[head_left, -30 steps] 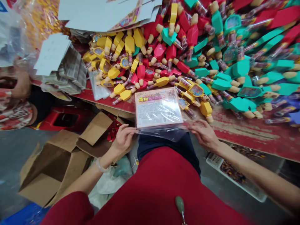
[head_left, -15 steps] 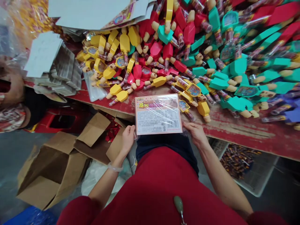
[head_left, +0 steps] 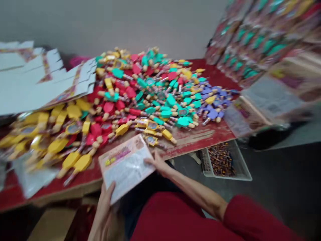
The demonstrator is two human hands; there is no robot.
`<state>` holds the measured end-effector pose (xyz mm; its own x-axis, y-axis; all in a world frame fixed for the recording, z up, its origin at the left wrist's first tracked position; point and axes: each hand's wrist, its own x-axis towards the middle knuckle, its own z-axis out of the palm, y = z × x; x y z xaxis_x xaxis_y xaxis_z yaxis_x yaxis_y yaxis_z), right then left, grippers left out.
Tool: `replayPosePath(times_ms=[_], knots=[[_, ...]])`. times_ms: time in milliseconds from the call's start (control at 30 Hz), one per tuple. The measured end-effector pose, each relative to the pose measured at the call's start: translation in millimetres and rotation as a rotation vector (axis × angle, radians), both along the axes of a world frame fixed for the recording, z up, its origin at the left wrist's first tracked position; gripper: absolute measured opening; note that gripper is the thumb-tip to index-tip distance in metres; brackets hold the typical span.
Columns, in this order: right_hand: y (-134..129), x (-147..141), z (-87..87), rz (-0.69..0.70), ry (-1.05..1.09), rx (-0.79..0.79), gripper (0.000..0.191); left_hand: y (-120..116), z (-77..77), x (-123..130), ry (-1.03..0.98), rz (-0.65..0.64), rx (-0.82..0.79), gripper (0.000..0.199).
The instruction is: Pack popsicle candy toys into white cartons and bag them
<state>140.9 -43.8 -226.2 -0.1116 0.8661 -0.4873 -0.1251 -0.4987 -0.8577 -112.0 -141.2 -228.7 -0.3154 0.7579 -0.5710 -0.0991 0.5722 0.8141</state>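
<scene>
We are looking across a red-topped work table (head_left: 200, 139), and the view is somewhat blurred. At about 7 o'clock, our left hand (head_left: 104, 209) and right hand (head_left: 157, 164) have a flat, pale printed carton (head_left: 126, 167) between them, tilted up off the tabletop. Its cover has a pink border and a white panel of small print, and a glossy sheen suggests a film wrap, though the blur keeps us from being sure.

Our left hand has the carton's lower edge, its fingers curled around and pressing in. Our right hand is spread wide, its fingers laid over the carton's lower right edge, so it seems to steady the carton more than clench it.

Much still appears to be left. A big heap of loose novelty candy toys (head_left: 130, 97) in yellow, red, teal and purple covers the table from about 9 o'clock round to 3 o'clock. Flat die-cut card blanks (head_left: 47, 80) lie at about 10 o'clock, apparently not yet folded. Against this, a tall bank of printed display boxes (head_left: 250, 36) at about 2 o'clock looks like finished stock. We judge that a fair share is packed, but a larger share is not. At about 4 o'clock, a white plastic crate (head_left: 220, 160) of wrapped sweets sits on the floor.
</scene>
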Motion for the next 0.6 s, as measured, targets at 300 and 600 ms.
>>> replayPosePath(times_ms=[300,600], knots=[[-55.8,178.3,107.7,-0.405,-0.103,0.309,0.116,68.3,24.2,114.1,-0.108,-0.659,0.340,0.094],[-76.5,319.6,31.4,-1.193,-1.288,0.703,0.092,100.6,48.4,187.5,-0.134,-0.750,0.467,0.068]])
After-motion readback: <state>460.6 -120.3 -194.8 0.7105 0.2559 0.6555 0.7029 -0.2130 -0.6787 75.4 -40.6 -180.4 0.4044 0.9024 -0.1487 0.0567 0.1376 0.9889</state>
